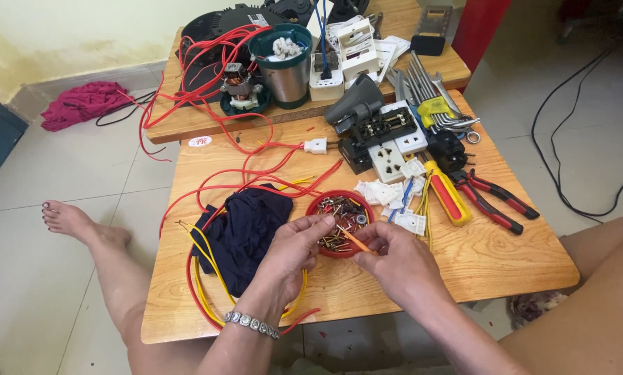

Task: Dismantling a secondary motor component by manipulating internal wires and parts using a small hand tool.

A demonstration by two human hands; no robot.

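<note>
Both hands — red bowl

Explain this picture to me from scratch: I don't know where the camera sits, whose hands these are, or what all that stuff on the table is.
There is no machine here. The one camera is worn on a person's head and looks down, so both hands are that person's own. They sit at a low wooden table. The left hand, with a bracelet at the wrist, reaches its fingertips into a red bowl full of small screws and metal bits. The right hand pinches a short orange wire over that bowl. Nearby lie a dark blue cloth, red and yellow wires, white socket parts, a yellow-handled screwdriver and red-handled pliers. Farther back stand a small motor and a metal canister.
</note>
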